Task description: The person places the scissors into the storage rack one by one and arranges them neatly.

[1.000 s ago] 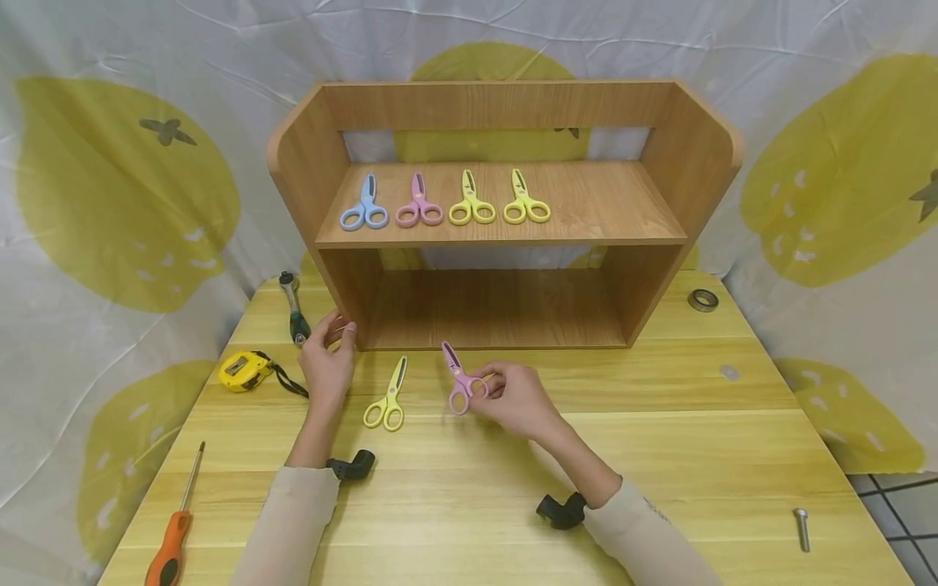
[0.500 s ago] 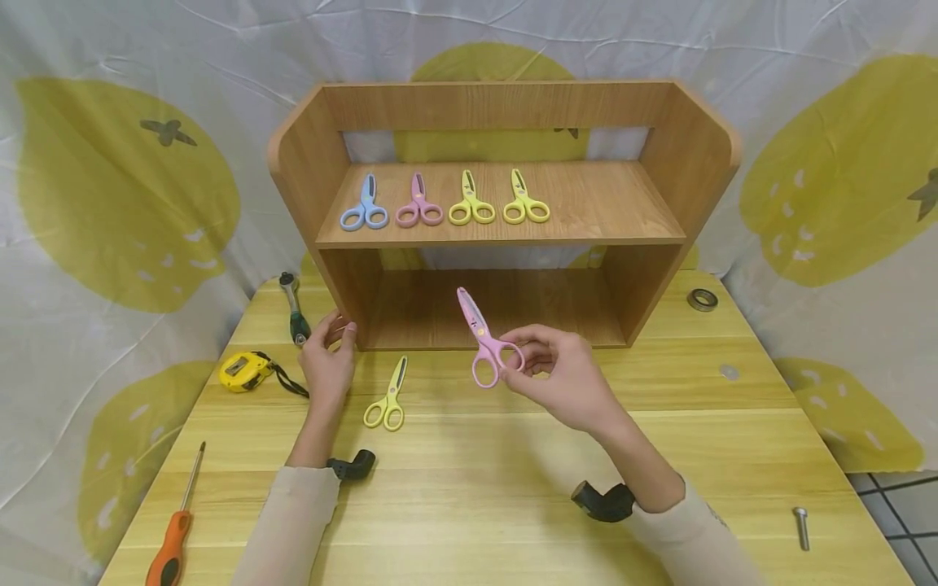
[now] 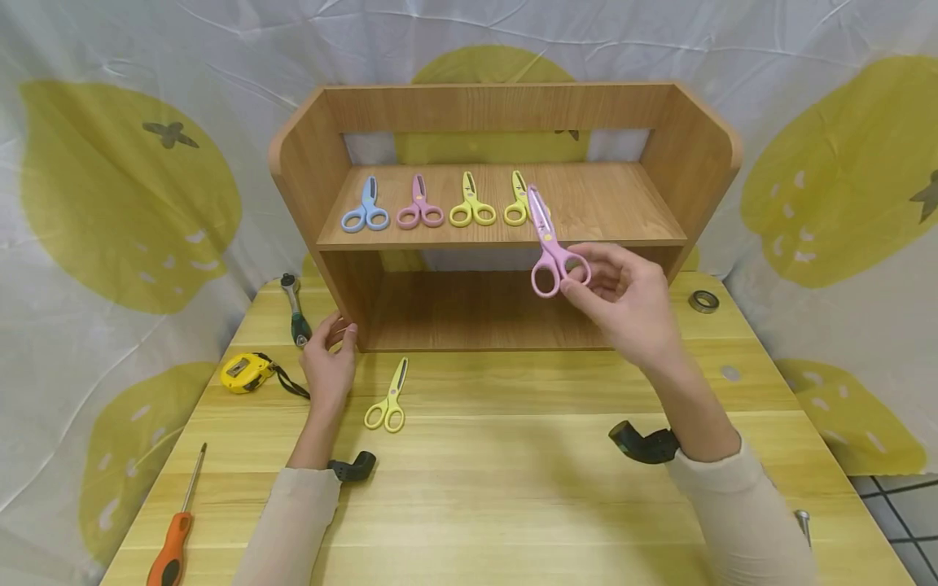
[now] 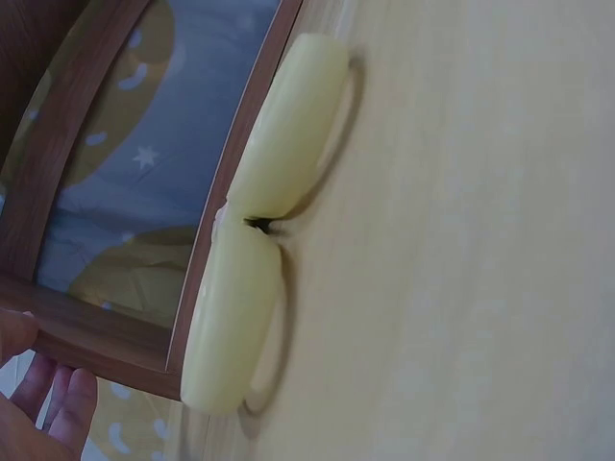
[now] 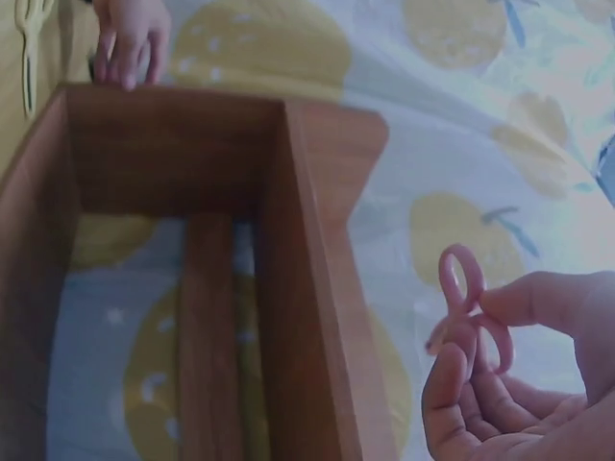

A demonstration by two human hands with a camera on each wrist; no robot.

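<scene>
My right hand [image 3: 630, 305] pinches one handle loop of pink scissors [image 3: 547, 238], raised in front of the shelf unit's upper board with the blades up. From the head camera, these scissors partly cover the rightmost of two yellow pairs [image 3: 516, 210] on the upper shelf. Left of those lie pink scissors [image 3: 420, 205] and blue scissors [image 3: 366, 205]. My left hand [image 3: 330, 362] holds the lower left side panel of the wooden shelf [image 3: 506, 244]; in the left wrist view, thumb and fingers lie on either side. Yellow scissors [image 3: 388, 399] rest on the table beside that hand.
A ratchet wrench [image 3: 295, 309], a yellow tape measure [image 3: 245, 372] and an orange-handled screwdriver [image 3: 174, 541] lie at the left. To the right are a metal ring [image 3: 703, 302], a flat disc [image 3: 730, 373] and a bolt [image 3: 804, 525], partly behind my right sleeve.
My right hand has lifted the pink scissors off the table and carried them up and to the right, to the upper shelf's front edge. The left hand has stayed put.
</scene>
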